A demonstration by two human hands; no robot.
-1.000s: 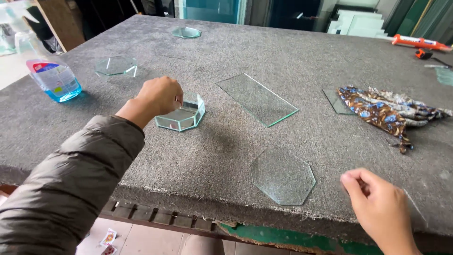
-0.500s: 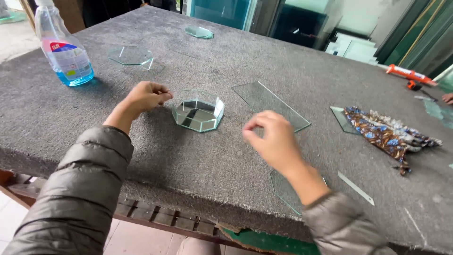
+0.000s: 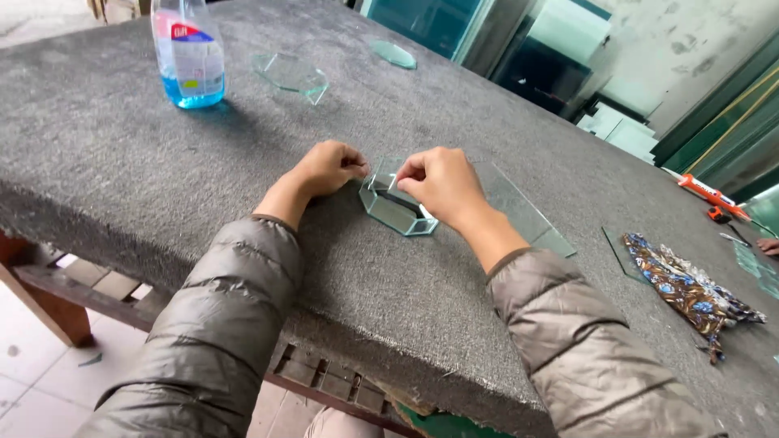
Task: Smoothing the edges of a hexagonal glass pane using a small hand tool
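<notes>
A small octagonal glass box (image 3: 395, 208) with low walls sits on the grey felt-covered table (image 3: 122, 170). My left hand (image 3: 327, 166) pinches its left rim with closed fingers. My right hand (image 3: 440, 185) rests over the box's right side, its fingertips pinched at the top edge of a wall. Both arms wear grey padded sleeves. Behind my right hand lies a long rectangular glass strip (image 3: 523, 212), flat on the table and partly hidden by the hand.
A plastic bottle of blue liquid (image 3: 189, 53) stands at the back left. Another octagonal glass piece (image 3: 290, 72) and a round glass disc (image 3: 393, 54) lie farther back. A patterned cloth (image 3: 690, 288) lies at right, an orange tool (image 3: 710, 195) beyond it. Another person's fingers (image 3: 767, 246) show at the right edge.
My right hand has come in from the front right edge of the table and closed on the glass box. My left hand stays at the box. The view has shifted closer.
</notes>
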